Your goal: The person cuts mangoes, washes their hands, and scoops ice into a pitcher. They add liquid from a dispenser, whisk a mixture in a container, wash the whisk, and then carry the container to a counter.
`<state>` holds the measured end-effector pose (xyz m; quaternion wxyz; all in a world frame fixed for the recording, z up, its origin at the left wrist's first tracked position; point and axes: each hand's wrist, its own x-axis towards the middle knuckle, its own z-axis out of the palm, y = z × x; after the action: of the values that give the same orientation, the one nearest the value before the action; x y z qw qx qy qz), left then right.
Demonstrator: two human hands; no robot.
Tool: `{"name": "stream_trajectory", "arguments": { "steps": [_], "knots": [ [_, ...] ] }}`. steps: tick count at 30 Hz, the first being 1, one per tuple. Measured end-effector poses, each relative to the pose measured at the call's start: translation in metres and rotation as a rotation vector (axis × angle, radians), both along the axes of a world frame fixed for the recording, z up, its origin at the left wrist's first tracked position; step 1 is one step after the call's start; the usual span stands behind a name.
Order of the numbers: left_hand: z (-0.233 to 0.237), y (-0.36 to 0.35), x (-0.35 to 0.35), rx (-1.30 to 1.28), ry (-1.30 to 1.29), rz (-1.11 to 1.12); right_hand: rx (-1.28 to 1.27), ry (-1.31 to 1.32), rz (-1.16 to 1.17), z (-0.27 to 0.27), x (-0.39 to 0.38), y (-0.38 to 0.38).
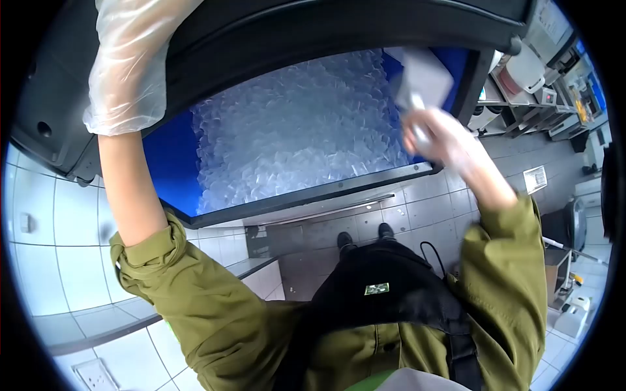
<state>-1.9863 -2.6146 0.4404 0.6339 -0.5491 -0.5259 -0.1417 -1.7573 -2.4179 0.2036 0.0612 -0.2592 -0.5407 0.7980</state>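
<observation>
Inside an ice bin with a blue lining [171, 171] lies a broad heap of clear ice [293, 133]. My right hand [435, 135] is closed around the handle of an ice scoop [425, 78]. Its pale blade, blurred by motion, hangs over the right end of the bin, beside the ice. My left hand [134, 62], in a loose clear plastic glove, reaches up along the black lid [274, 36] at the upper left. Its fingers lie beyond the top of the view, so their grip is hidden.
The bin's dark front rim [313, 197] runs between me and the ice. Shelves [515, 98] with containers stand at the right. A white-tiled wall [78, 215] is on the left, and below is a grey tiled floor [417, 218] with a drain cover [535, 179].
</observation>
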Motion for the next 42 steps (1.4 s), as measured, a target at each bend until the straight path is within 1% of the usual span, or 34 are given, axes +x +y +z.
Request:
{"name": "stream_trajectory", "arguments": {
  "steps": [2,3,5,7,8,9,10,11,12,13,15,16,18,19,20,22,23,26,29,32,35,36,38,41,42],
  "knots": [
    [-0.002,-0.004,-0.006,-0.005,-0.018,-0.022,0.41,-0.164,0.104,0.034,0.051,-0.039],
    [-0.004,-0.003,-0.007,-0.016,-0.026,-0.036,-0.415,-0.28,-0.208,0.038,0.052,-0.049],
    [-0.009,-0.005,-0.009,-0.045,-0.057,-0.072,-0.214,-0.379,-0.051,0.02,0.047,-0.034],
    [-0.013,-0.008,-0.012,-0.072,-0.093,-0.102,0.148,-0.613,0.171,-0.02,0.015,-0.011],
    [-0.015,-0.009,-0.013,-0.087,-0.11,-0.121,-0.329,-0.609,-0.204,-0.029,-0.008,-0.01],
    [-0.016,-0.012,-0.014,-0.103,-0.123,-0.136,-0.335,-0.523,-0.237,-0.071,-0.018,0.009],
    [-0.018,-0.015,-0.013,-0.115,-0.144,-0.163,-0.224,-0.694,-0.349,-0.066,-0.047,0.004],
    [-0.021,-0.018,-0.017,-0.131,-0.168,-0.179,-0.349,-0.601,-0.181,-0.106,-0.053,0.029],
    [-0.021,-0.019,-0.017,-0.142,-0.186,-0.195,-0.394,-0.418,-0.088,-0.152,-0.051,0.041],
    [-0.022,-0.02,-0.019,-0.15,-0.205,-0.204,-0.431,-0.242,0.014,-0.177,-0.05,0.047],
    [-0.024,-0.019,-0.018,-0.176,-0.241,-0.228,-0.194,-0.327,0.013,-0.174,-0.07,0.029],
    [-0.025,-0.018,-0.018,-0.185,-0.254,-0.242,-0.419,-0.266,-0.129,-0.216,-0.085,0.036],
    [-0.027,-0.018,-0.012,-0.208,-0.286,-0.279,0.164,0.166,0.078,-0.288,-0.12,0.057],
    [-0.028,-0.016,-0.01,-0.217,-0.299,-0.291,-0.153,0.061,0.004,-0.27,-0.126,0.047],
    [-0.029,-0.016,-0.009,-0.226,-0.313,-0.299,-0.465,-0.046,-0.133,-0.251,-0.133,0.037],
    [-0.03,-0.019,-0.009,-0.233,-0.344,-0.312,-0.509,-0.022,-0.119,-0.22,-0.13,0.029],
    [-0.03,-0.019,-0.009,-0.235,-0.363,-0.322,-0.531,-0.015,-0.114,-0.215,-0.125,0.027],
    [-0.033,-0.017,-0.009,-0.252,-0.411,-0.347,-0.634,0.202,-0.055,-0.211,-0.117,0.022],
    [-0.034,-0.016,-0.006,-0.265,-0.433,-0.373,-0.583,0.23,-0.025,-0.2,-0.116,0.019],
    [-0.032,-0.016,-0.004,-0.262,-0.446,-0.396,-0.535,0.199,-0.086,-0.177,-0.109,0.011],
    [-0.03,-0.016,0.0,-0.266,-0.467,-0.421,-0.407,0.28,-0.019,-0.166,-0.093,0.004],
    [-0.03,-0.014,0.0,-0.265,-0.486,-0.43,-0.404,0.27,-0.023,-0.16,-0.086,0.001],
    [-0.03,-0.012,0.004,-0.259,-0.526,-0.456,-0.4,0.243,-0.043,-0.138,-0.067,-0.008],
    [-0.028,-0.008,0.008,-0.226,-0.593,-0.506,-0.373,0.293,0.041,-0.105,-0.036,-0.02],
    [-0.026,-0.007,0.007,-0.214,-0.622,-0.516,-0.332,0.259,0.022,-0.086,-0.026,-0.029]
  ]
}}
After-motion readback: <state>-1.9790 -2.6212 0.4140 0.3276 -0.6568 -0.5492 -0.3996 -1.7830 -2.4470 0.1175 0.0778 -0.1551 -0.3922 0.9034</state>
